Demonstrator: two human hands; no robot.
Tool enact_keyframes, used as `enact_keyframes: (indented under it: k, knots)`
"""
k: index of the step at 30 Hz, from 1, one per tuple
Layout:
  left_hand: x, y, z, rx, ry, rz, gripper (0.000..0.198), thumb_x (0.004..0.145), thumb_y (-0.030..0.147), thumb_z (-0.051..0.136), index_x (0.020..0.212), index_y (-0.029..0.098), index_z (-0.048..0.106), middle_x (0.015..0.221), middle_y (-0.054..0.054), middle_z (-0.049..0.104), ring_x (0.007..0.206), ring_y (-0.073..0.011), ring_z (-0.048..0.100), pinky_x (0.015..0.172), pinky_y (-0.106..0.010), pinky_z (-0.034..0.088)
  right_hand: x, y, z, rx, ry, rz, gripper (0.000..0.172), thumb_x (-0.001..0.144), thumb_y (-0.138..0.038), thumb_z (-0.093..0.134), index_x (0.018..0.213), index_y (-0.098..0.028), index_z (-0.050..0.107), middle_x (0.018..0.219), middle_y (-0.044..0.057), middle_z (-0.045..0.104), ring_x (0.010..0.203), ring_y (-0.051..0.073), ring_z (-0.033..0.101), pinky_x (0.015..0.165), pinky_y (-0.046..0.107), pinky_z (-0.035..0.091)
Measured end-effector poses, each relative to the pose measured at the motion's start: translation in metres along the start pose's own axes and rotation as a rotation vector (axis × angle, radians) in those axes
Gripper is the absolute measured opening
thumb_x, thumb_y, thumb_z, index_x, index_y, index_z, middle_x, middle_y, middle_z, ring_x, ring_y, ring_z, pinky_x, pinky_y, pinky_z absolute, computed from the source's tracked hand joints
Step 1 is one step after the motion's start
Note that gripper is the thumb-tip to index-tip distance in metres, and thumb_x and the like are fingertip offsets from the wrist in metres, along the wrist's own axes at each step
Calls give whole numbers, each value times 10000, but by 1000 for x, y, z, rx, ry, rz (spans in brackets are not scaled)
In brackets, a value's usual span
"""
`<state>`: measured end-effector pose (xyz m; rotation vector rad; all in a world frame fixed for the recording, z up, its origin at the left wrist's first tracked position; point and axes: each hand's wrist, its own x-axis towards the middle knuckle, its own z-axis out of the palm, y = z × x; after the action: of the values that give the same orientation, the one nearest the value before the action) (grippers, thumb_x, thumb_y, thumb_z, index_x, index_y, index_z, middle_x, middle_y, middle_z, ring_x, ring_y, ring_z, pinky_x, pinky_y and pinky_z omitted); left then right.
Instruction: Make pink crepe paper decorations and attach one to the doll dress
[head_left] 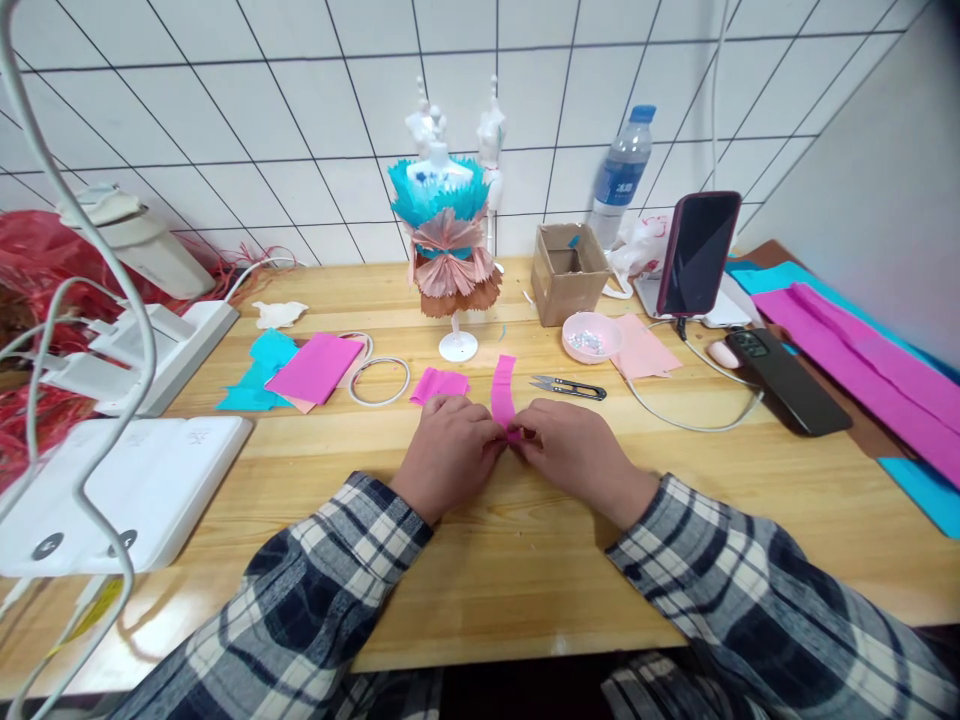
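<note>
A narrow magenta crepe paper strip runs away from me, its near end pinched between the fingertips of both hands. My left hand closes on that end from the left, and my right hand grips it from the right. The fingertips meet, so part of the pinched end is hidden. Just beyond my left hand lies a short folded magenta crepe paper piece. Thread snips rest beyond my right hand. Farther back stands a small mannequin on a white base, dressed in turquoise, pink and brown crepe paper.
Magenta and turquoise paper sheets lie left beside a looped cable. To the right are a pink bowl of small beads, a cardboard box, a water bottle, a standing phone and a dark phone.
</note>
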<state>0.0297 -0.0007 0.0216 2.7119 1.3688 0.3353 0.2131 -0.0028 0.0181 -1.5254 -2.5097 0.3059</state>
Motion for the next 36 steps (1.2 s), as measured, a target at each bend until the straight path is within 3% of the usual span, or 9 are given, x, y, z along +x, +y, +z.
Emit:
enact_keyframes:
  k: [9,36]
  knots:
    - [0,0,2,-4,26,-4,195,899,272,540,848,217,720,826,-40,702,851,-232,568,798,-413,376,2,0,2,-18,-26,-3,168,900,-285,545,821,-229,682,812,-3,656,768,156,591,616,282,318]
    - [1,1,1,22,8,17,210,903,291,536,853,219,727,792,-43,692,818,-233,556,801,-413,374,2,0,2,6,-28,15,166,920,-287,537,871,-228,684,851,7,666,783,156,603,630,275,348]
